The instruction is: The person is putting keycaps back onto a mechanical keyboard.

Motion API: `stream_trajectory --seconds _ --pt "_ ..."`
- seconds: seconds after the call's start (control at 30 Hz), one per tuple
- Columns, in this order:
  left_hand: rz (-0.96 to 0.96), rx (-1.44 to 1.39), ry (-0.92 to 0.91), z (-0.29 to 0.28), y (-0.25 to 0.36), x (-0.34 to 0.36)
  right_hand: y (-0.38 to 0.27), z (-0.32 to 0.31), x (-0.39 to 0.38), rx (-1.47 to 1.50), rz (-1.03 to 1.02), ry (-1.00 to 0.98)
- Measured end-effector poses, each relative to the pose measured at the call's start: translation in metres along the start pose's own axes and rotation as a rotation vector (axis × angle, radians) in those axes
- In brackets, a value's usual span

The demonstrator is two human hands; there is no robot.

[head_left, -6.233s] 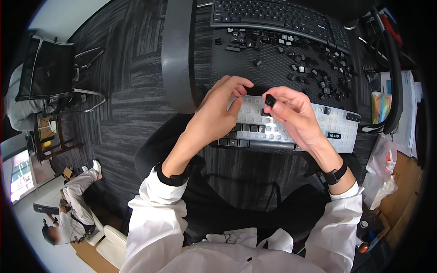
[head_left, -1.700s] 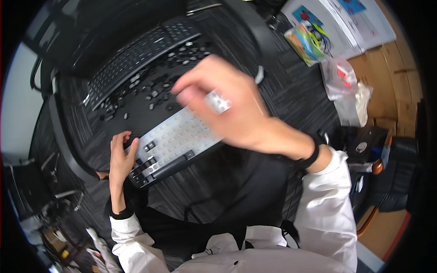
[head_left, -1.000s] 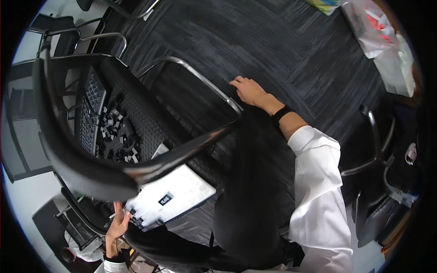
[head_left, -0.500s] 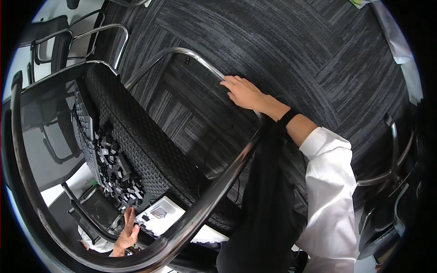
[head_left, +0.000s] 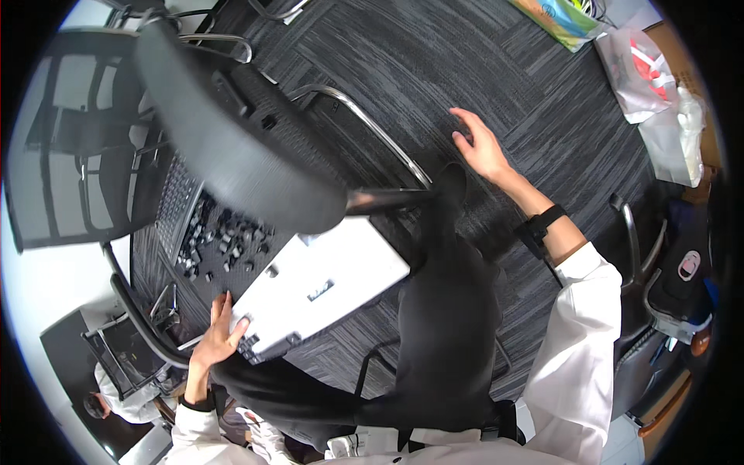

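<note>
My left hand (head_left: 218, 335), fingers apart, is at the near left corner of a flat white panel (head_left: 349, 267). Its thumb lies over that corner; whether it bears on the panel I cannot tell. A few small black pieces lie on the panel. Beyond it, many loose black keycaps (head_left: 221, 236) are strewn over a dark textured chair seat (head_left: 298, 147), beside a dark keyboard (head_left: 177, 205). A blurred chair armrest (head_left: 256, 170) crosses in front and hides part of the seat. My right hand (head_left: 482, 147) is open over the carpet, holding nothing, right of a chrome chair tube (head_left: 372, 128).
Patterned dark carpet (head_left: 542, 147) spreads beyond my legs. Plastic bags (head_left: 639, 74) and a colourful bag (head_left: 562, 19) stand at the far right. Another chair (head_left: 666, 310) is at right. A person (head_left: 128, 395) sits at lower left.
My right hand has come off the chrome chair tube and is now in the air. The view has shifted, showing more of the white panel and my lap. The armrest appears smeared by motion.
</note>
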State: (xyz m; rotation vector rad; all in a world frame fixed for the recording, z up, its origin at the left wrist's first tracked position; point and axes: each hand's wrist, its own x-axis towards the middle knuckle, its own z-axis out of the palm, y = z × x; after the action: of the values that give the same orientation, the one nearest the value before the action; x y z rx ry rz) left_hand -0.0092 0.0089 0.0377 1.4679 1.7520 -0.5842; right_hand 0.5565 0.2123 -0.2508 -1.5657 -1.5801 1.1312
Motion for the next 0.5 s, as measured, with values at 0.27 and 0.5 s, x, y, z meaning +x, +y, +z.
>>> stream_trajectory --seconds 0.27,0.5 --pt "0.050 0.066 0.213 0.019 0.022 -0.001 -0.086 -0.068 -0.021 0.077 -0.042 0.088" --pt "0.083 -0.015 0.419 0.033 0.019 -0.006 -0.117 -0.070 0.010 0.029 0.231 -0.016"
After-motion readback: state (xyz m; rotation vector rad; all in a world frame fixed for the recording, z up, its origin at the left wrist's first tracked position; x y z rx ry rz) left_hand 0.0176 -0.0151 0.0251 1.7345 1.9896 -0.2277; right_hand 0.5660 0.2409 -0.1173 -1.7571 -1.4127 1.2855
